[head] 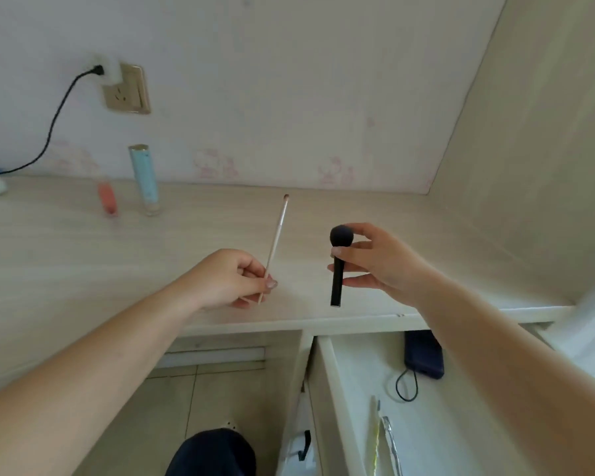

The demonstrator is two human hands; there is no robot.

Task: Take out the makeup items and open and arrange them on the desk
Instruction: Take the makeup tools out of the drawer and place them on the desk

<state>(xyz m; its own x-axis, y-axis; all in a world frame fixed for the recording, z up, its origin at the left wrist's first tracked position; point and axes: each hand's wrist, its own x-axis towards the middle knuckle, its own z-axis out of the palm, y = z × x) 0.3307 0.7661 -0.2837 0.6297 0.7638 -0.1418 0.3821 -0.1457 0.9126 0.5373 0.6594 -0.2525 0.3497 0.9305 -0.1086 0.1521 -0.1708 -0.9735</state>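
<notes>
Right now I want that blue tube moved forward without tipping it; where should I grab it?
Grip the blue tube round its mid-body, coming from the front right. It stands upright and slim on the desk, and the pink tube stands close on its left, so a low-to-middle sideways pinch looks steadiest.

**Two brushes in hand, two tubes standing at the back of the desk**

A thin brush [276,245] with a pale pink handle and a small brown tip points up and away, pinched near its lower end by the left hand [231,280]. A black brush [338,266] with a rounded dark head is held upright above the desk [83,255] by the right hand [375,259], fingers around its neck. Far left near the wall stand a tall pale-blue tube [144,178] with a gold cap and, just beside it, a shorter coral-pink tube [108,199], both upright.
</notes>
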